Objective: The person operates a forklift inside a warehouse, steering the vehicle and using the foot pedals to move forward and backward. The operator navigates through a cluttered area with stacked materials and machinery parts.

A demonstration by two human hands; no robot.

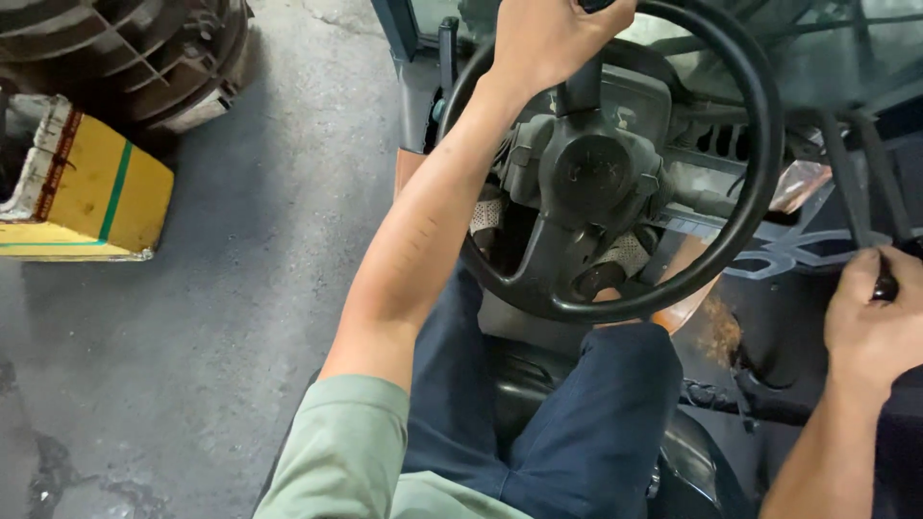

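I sit on a vehicle seat behind a black steering wheel. My left hand is closed over the top of the wheel, on what looks like a knob at the frame's upper edge. My right hand is at the right edge, fingers wrapped around the black knob of a control lever. More thin levers rise behind it. My legs in dark blue trousers fill the space under the wheel, on a black seat.
Grey stained concrete floor lies to the left. A yellow box with a green stripe stands at the left edge, with a dark ribbed machine part behind it. The vehicle's orange bodywork shows under the wheel.
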